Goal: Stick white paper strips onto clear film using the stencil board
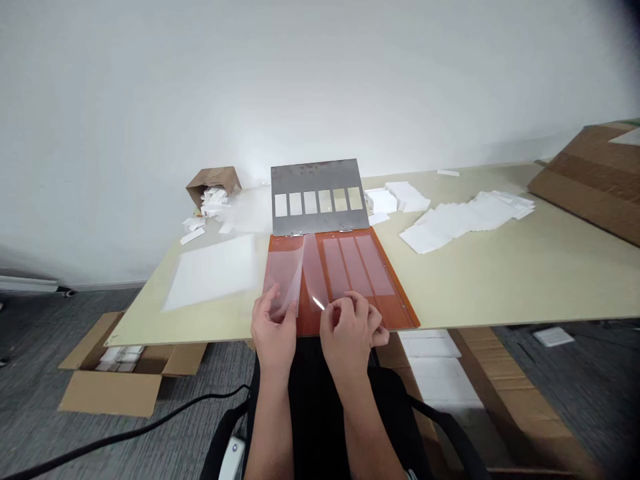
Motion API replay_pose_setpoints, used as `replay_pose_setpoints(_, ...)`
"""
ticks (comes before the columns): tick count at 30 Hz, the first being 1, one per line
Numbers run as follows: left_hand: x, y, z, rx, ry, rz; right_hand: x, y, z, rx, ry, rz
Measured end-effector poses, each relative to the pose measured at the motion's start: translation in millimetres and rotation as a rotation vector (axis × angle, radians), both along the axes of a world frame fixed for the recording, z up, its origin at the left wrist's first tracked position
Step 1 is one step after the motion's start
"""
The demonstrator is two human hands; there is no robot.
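An orange-brown board (pixel 405 310) with strip-shaped recesses lies at the table's front edge, hinged to a raised grey plate (pixel 315 177) with several rectangular windows. Clear plastic film (pixel 287 273) covers its left part, one edge curling upward. My left hand (pixel 274 330) grips this film near its lower end, thumb and fingers curved around it. At the board's lower middle, my right hand (pixel 353 327) is closed in a pinch on a glossy film piece (pixel 315 277); its fingertips partly hide the contact.
Left of the board lie white translucent sheets (pixel 213 273), with a paper bag (pixel 215 179) of white slips behind. White card stacks (pixel 383 200) and fanned papers (pixel 465 220) are to the right. Cardboard boxes stand on the table's right (pixel 590 180) and on the floor (pixel 115 393).
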State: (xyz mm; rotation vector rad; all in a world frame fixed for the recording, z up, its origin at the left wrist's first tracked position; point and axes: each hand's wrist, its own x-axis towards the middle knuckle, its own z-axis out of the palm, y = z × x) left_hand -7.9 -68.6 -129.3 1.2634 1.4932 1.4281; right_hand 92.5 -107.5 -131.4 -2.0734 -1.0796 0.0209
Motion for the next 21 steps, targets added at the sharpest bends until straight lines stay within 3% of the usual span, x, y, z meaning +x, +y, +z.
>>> replay_pose_setpoints(21, 15, 8, 15.4, -0.101, 0.130, 0.078, 1, 5, -16.6, 0.072, -0.065, -0.041)
